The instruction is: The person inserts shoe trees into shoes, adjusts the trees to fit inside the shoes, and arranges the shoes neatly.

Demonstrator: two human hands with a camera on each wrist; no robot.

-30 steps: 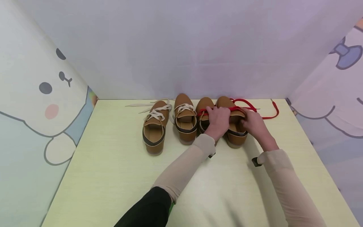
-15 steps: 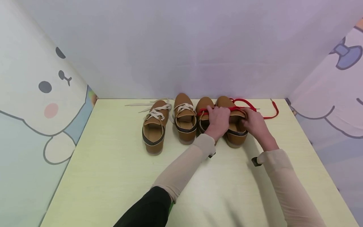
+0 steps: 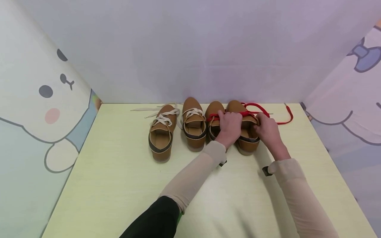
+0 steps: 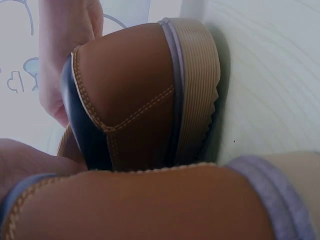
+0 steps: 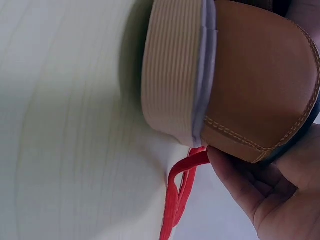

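Two brown shoes with red laces stand side by side at the back of the table. My right hand (image 3: 269, 132) grips the right-hand red-laced shoe (image 3: 236, 106) at the right side of its opening. In the right wrist view, fingertips (image 5: 230, 175) lie against the shoe's side, where a red lace (image 5: 172, 195) comes out. My left hand (image 3: 230, 127) holds the same shoe's left side by the laces, its fingers curled. It covers part of the left-hand red-laced shoe (image 3: 215, 107). In the left wrist view, the held shoe's heel (image 4: 130, 85) rises behind the nearer shoe (image 4: 150, 205).
Left of these are two brown shoes with white laces, one upright (image 3: 194, 143) and one slightly angled (image 3: 161, 155). White lace ends (image 3: 143, 109) trail left; a red lace end (image 3: 288, 115) trails right. A pale wall (image 3: 190, 49) stands behind the toes.
Both hands keep their places on the right-hand red-laced shoe. My right forearm shifts very slightly; the shoes stay where they were.
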